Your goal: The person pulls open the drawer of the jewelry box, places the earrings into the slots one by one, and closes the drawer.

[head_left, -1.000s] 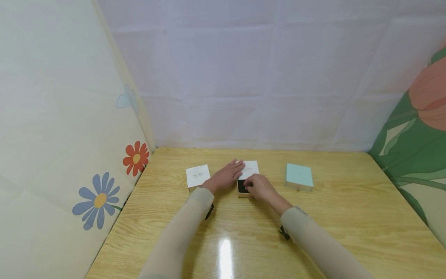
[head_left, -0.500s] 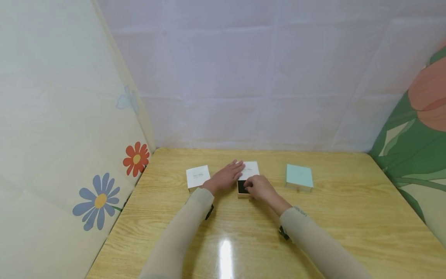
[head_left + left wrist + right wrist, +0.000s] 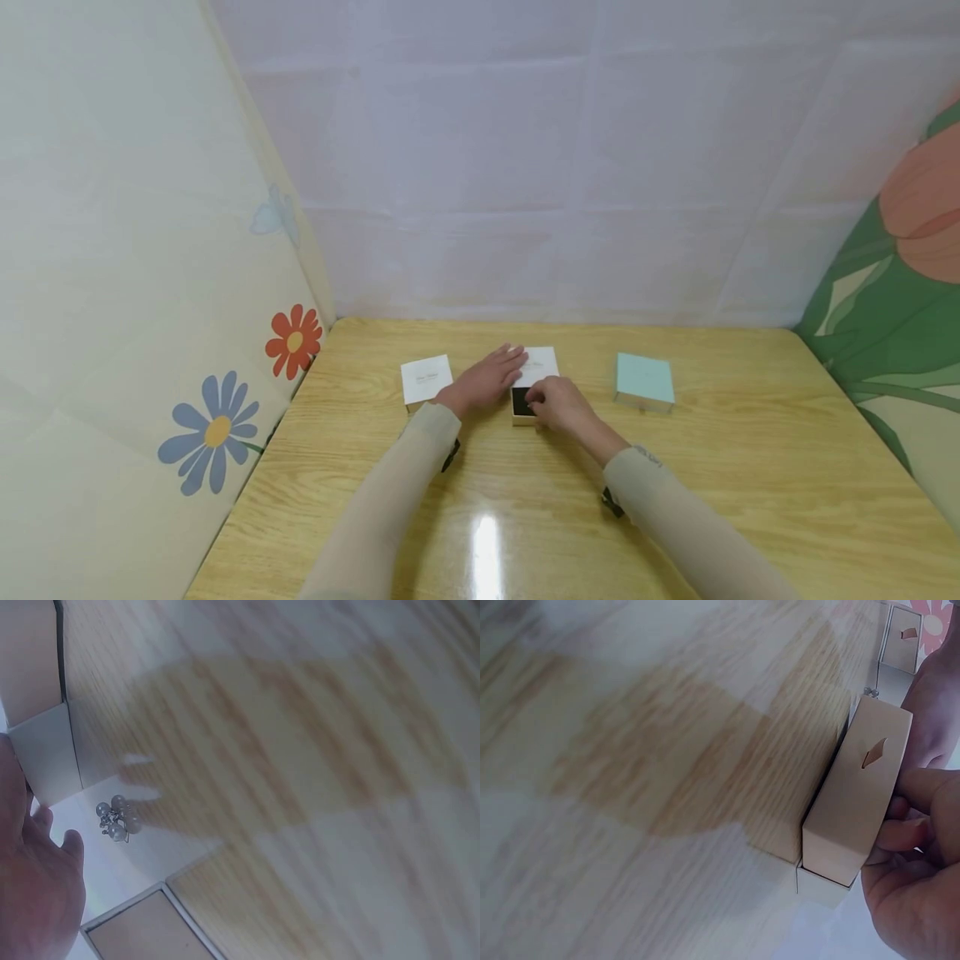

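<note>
Two hands at the small open box [image 3: 522,406] mid-table: right hand [image 3: 561,403] pinches its side, left hand [image 3: 483,381] lies flat-fingered on the white lid [image 3: 542,364]; looks like mid-packing, so next probably wants a careful lid fit.

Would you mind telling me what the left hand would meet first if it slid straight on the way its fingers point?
Probably nothing new: the left hand already touches the white lid; beyond looks like bare table, then the wall.

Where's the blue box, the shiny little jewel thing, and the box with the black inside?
blue box [image 3: 643,379]: head view, middle of its lid.
jewel [image 3: 115,820]: left wrist view, on its pearly cluster.
open box [image 3: 520,402]: head view, its black lining.
</note>
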